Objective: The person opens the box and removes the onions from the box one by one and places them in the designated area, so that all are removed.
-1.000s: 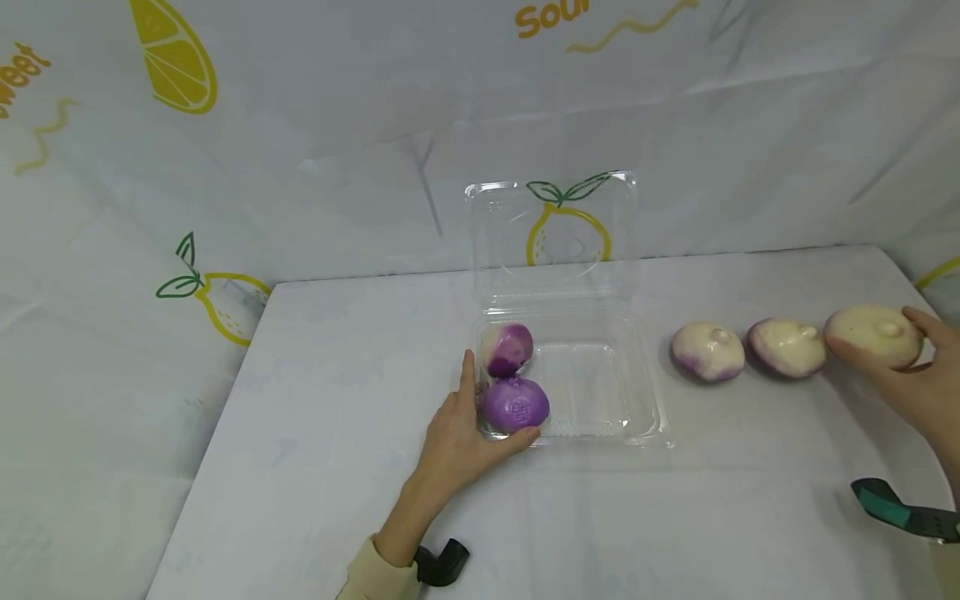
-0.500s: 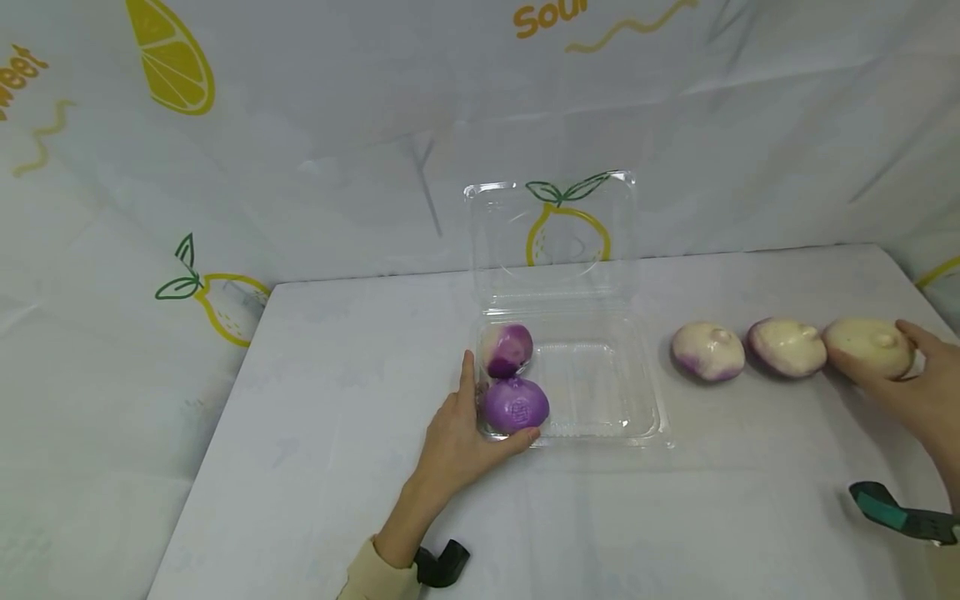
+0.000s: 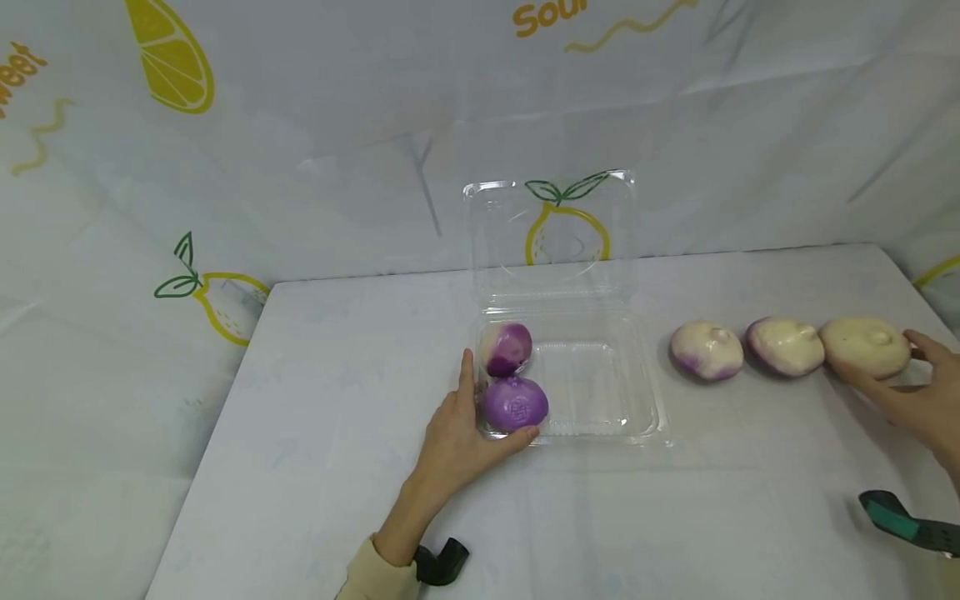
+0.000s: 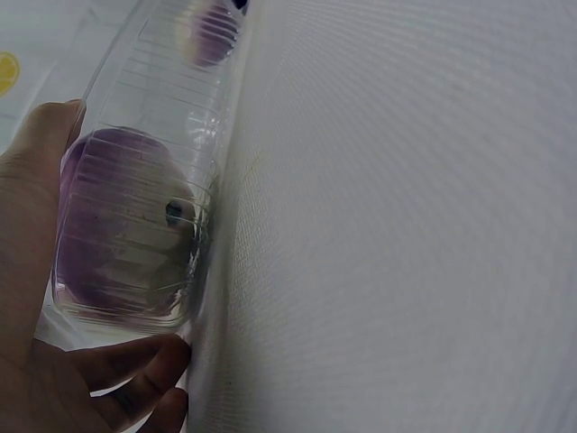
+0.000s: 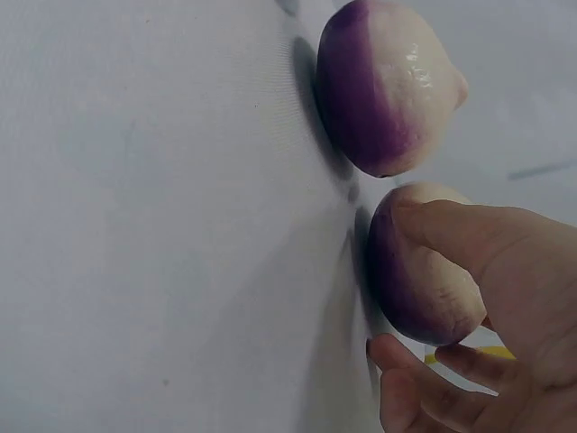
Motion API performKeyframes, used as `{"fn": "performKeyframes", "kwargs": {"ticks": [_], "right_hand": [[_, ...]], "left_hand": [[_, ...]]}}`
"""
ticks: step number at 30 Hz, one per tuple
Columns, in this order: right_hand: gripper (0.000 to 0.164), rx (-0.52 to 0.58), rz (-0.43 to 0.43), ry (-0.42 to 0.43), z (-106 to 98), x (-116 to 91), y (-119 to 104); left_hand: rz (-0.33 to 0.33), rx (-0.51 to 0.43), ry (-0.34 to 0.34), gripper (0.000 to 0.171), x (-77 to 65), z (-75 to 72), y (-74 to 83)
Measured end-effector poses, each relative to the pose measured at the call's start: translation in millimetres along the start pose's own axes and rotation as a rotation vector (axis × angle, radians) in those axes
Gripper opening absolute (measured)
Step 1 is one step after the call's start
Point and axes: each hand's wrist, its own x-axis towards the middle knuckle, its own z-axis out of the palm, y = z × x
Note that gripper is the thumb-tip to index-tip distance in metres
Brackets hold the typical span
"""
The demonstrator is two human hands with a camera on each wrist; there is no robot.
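Note:
A clear plastic clamshell container (image 3: 585, 387) lies with its lid raised. Two purple-and-white turnips sit along its left side, the rear turnip (image 3: 507, 350) and the front turnip (image 3: 516, 404). My left hand (image 3: 453, 442) grips the front left corner, thumb at the front rim and fingers along the left wall. Right of the container is a row of three turnips: the left turnip (image 3: 707, 352), the middle turnip (image 3: 784, 347) and the end turnip (image 3: 866, 346). My right hand (image 3: 918, 404) is at the end turnip, thumb against its side, other fingers loosened around it.
The white table (image 3: 337, 400) meets a printed cloth backdrop (image 3: 360, 167) behind the raised lid (image 3: 551, 225). Black wrist straps show by both arms, the left strap (image 3: 442, 562) and the right strap (image 3: 900, 517).
The end turnip has come down beside the middle one. My right hand has lowered with it, and its fingers have eased away from the turnip's right side. My left hand stays in place.

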Motion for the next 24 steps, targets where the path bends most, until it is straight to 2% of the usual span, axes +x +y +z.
{"fn": "performKeyframes", "kwargs": {"ticks": [4,8,10,14,16,19,21,23,24], "right_hand": [[0.1,-0.036,-0.037,0.017,0.9,-0.8,-2.8],[0.103,-0.057,-0.037,-0.002,-0.8,0.1,-4.6],[0.105,-0.077,-0.02,-0.002,-1.8,-0.1,-5.1],[0.106,-0.031,0.061,0.018,-2.2,-1.7,-5.8],[0.102,0.024,0.075,0.069,-1.8,-2.6,-6.4],[0.089,0.13,0.054,0.237,2.0,-1.8,-7.3],[0.078,0.185,0.003,0.324,1.8,-4.2,-14.1],[0.074,0.233,-0.013,0.351,-0.1,-7.4,-25.2],[0.075,0.238,-0.004,0.312,-3.7,-11.0,-34.0]], "left_hand": [[-0.002,0.003,0.0,0.131,-0.4,-0.4,0.2],[0.002,0.014,0.001,0.131,-0.6,-0.4,0.4],[0.003,0.018,0.001,0.131,-0.5,-0.2,0.4],[0.005,0.013,0.0,0.131,-0.2,0.1,0.6],[0.008,0.013,0.001,0.131,-0.2,0.2,0.6],[0.016,0.013,0.005,0.131,0.0,0.6,0.0],[0.02,0.012,0.007,0.131,0.0,0.8,-0.4],[0.023,0.009,0.008,0.131,0.1,1.0,-0.6],[0.023,0.009,0.008,0.131,0.0,1.1,-0.6]]}}
